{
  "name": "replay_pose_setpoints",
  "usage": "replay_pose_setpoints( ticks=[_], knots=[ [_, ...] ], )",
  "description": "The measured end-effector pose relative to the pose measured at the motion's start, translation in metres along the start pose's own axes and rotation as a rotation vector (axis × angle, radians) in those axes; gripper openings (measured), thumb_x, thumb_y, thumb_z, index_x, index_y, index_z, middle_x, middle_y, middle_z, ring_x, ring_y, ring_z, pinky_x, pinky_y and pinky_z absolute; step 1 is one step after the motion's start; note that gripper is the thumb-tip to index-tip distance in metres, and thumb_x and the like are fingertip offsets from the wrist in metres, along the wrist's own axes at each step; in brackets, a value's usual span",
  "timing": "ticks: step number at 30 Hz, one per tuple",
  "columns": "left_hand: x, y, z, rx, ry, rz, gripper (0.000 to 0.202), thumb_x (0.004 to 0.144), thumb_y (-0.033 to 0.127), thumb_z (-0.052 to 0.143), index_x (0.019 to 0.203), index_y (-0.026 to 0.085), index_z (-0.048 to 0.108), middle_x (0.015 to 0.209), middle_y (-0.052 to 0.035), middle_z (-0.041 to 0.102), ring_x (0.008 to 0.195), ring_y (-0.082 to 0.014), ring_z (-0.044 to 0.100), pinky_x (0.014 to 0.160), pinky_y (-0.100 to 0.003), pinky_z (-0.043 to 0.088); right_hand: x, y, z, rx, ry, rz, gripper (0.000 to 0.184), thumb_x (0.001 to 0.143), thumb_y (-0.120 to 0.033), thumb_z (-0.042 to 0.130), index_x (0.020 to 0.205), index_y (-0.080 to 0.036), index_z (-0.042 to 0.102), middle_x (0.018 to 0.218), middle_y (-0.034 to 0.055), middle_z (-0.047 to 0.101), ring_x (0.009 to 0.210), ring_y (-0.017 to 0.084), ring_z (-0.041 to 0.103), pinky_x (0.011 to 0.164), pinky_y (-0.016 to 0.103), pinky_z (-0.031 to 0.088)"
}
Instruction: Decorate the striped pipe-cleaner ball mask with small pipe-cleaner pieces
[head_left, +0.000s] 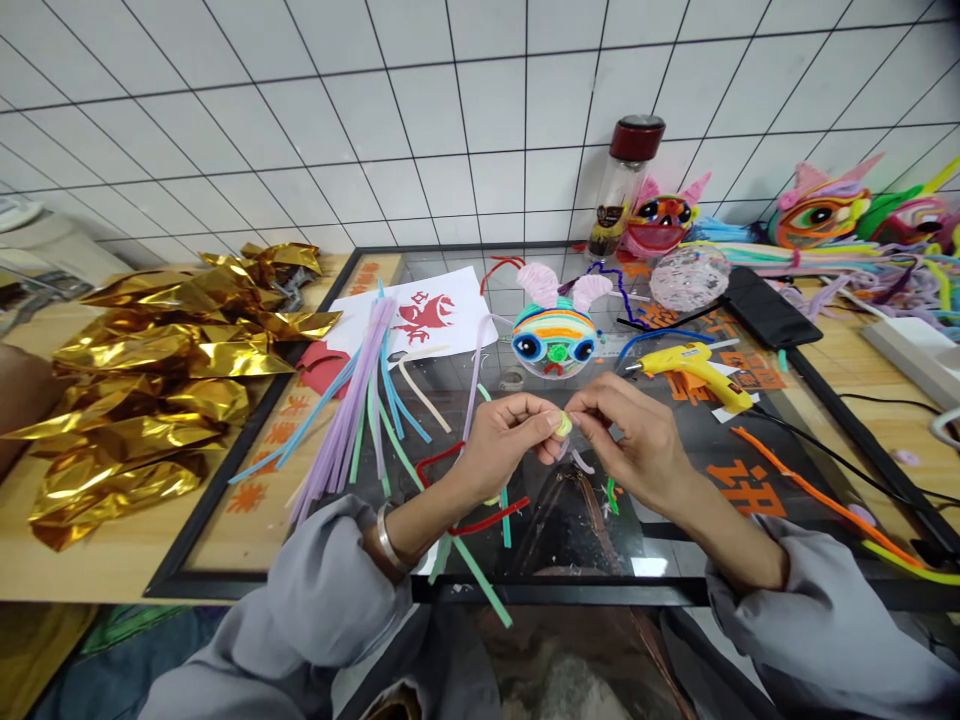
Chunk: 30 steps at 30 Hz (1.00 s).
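loose grey fabric sleeves (337, 580), two: nearest the camera, covering both forearms. silver-coloured metal bangle (386, 538): sat at the left wrist.

left hand (510, 440): thumb and forefinger pinched a small, pale yellow, fuzzy coil (564, 426). right hand (637, 430): thumb and fingertips pinched the coil's right edge. the coil was held up over the black-framed glass board (675, 592), between the two hands.

bent red fuzzy stem (491, 518): lay just beside the left forearm. bundle of pale purple fuzzy stems (356, 385): lay to the left of the left hand, with blue and green stems beside it. white paper sheet with red print (450, 310): lay behind the bundle.

round, multicoloured animal head with pink ears (555, 335): stood just beyond the hands. yellow glue gun (682, 368): lay on its side near the right hand. black phone (776, 308): lay farther right. crumpled gold foil pieces (165, 350): were heaped at far left. clear bottle with dark red lid (609, 210): stood by the white tiled wall (420, 110).
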<state>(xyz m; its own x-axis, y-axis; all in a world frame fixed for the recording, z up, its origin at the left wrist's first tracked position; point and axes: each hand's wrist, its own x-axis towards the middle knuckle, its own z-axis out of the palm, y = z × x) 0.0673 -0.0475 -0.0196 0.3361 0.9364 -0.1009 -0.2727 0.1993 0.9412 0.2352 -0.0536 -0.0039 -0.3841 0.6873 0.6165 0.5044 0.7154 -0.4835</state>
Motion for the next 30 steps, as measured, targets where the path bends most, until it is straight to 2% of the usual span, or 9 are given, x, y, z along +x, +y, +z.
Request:
replay_pose_setpoints(
  ticks=[6, 9, 12, 14, 17, 19, 22, 27, 30],
  knots=[
    [-0.003, -0.004, 0.002, -0.025, -0.021, 0.017, 0.026, 0.073, 0.035, 0.074, 0.069, 0.011, 0.064, 0.057, 0.0000, 0.061, 0.049, -0.0069, 0.052, 0.048, -0.020, 0.043, -0.003, -0.003, 0.007, 0.008, 0.061, -0.004, 0.014, 0.090, -0.008, 0.047, 0.082, -0.018, 0.051, 0.074, 0.0008, 0.050, 0.069, 0.012, 0.050, 0.061, 0.025, 0.040],
    [-0.002, -0.006, -0.001, 0.000, -0.015, 0.071, 0.025, 0.076, 0.035, 0.071, 0.072, 0.011, 0.064, 0.058, 0.0000, 0.061, 0.051, -0.0074, 0.054, 0.050, -0.020, 0.044, -0.003, -0.006, 0.008, 0.055, 0.078, 0.082, 0.011, 0.089, -0.011, 0.050, 0.083, -0.019, 0.052, 0.074, 0.0001, 0.051, 0.067, 0.011, 0.049, 0.061, 0.024, 0.039],
    [0.000, -0.006, -0.004, 0.107, 0.040, 0.126, 0.024, 0.079, 0.035, 0.069, 0.076, 0.012, 0.065, 0.059, -0.0003, 0.062, 0.052, -0.0080, 0.055, 0.052, -0.020, 0.045, -0.001, -0.006, 0.002, 0.101, 0.083, 0.195, 0.006, 0.090, -0.017, 0.052, 0.084, -0.019, 0.055, 0.074, -0.0002, 0.052, 0.067, 0.012, 0.049, 0.062, 0.025, 0.039],
    [0.000, -0.005, -0.005, 0.205, 0.091, 0.158, 0.024, 0.079, 0.036, 0.067, 0.076, 0.012, 0.065, 0.060, -0.0003, 0.062, 0.053, -0.0086, 0.056, 0.053, -0.021, 0.045, -0.001, -0.003, -0.003, 0.150, 0.044, 0.295, 0.012, 0.091, -0.023, 0.050, 0.082, -0.019, 0.055, 0.072, -0.0009, 0.051, 0.066, 0.011, 0.047, 0.061, 0.025, 0.037],
    [-0.001, -0.002, -0.006, 0.390, 0.132, 0.252, 0.022, 0.081, 0.035, 0.064, 0.075, 0.014, 0.066, 0.062, -0.0014, 0.063, 0.056, -0.0107, 0.057, 0.057, -0.023, 0.047, 0.001, 0.003, -0.007, 0.334, -0.109, 0.502, 0.027, 0.092, -0.034, 0.044, 0.073, -0.018, 0.054, 0.061, -0.0034, 0.044, 0.056, 0.010, 0.039, 0.052, 0.024, 0.031],
    [-0.002, -0.001, -0.007, 0.570, 0.128, 0.369, 0.020, 0.083, 0.033, 0.062, 0.074, 0.016, 0.068, 0.065, -0.0027, 0.065, 0.060, -0.0122, 0.057, 0.062, -0.025, 0.047, 0.002, 0.005, -0.007, 0.523, -0.214, 0.647, 0.033, 0.088, -0.039, 0.042, 0.066, -0.018, 0.052, 0.051, -0.0059, 0.033, 0.048, 0.008, 0.030, 0.046, 0.024, 0.024],
    [-0.003, -0.001, -0.010, 0.796, 0.067, 0.526, 0.017, 0.085, 0.027, 0.058, 0.077, 0.019, 0.070, 0.073, -0.0051, 0.069, 0.067, -0.0145, 0.060, 0.070, -0.027, 0.047, 0.003, 0.006, -0.003, 0.723, -0.285, 0.792, 0.028, 0.080, -0.036, 0.043, 0.061, -0.017, 0.052, 0.046, -0.0086, 0.024, 0.043, 0.007, 0.020, 0.042, 0.023, 0.016],
    [-0.001, -0.004, -0.014, 0.898, -0.053, 0.612, 0.018, 0.087, 0.021, 0.052, 0.082, 0.020, 0.070, 0.086, -0.0089, 0.073, 0.081, -0.0175, 0.064, 0.079, -0.029, 0.048, 0.002, 0.006, 0.003, 0.721, -0.295, 0.794, 0.017, 0.071, -0.028, 0.048, 0.061, -0.016, 0.055, 0.048, -0.0084, 0.031, 0.044, 0.005, 0.022, 0.043, 0.022, 0.015],
    [-0.002, -0.005, -0.014, 0.910, -0.079, 0.629, 0.019, 0.087, 0.020, 0.051, 0.082, 0.019, 0.069, 0.087, -0.0095, 0.072, 0.081, -0.0174, 0.064, 0.078, -0.029, 0.048, 0.001, 0.007, 0.005, 0.720, -0.286, 0.776, 0.014, 0.067, -0.025, 0.048, 0.059, -0.016, 0.054, 0.049, -0.0073, 0.037, 0.045, 0.004, 0.025, 0.043, 0.021, 0.016]
  ],
)
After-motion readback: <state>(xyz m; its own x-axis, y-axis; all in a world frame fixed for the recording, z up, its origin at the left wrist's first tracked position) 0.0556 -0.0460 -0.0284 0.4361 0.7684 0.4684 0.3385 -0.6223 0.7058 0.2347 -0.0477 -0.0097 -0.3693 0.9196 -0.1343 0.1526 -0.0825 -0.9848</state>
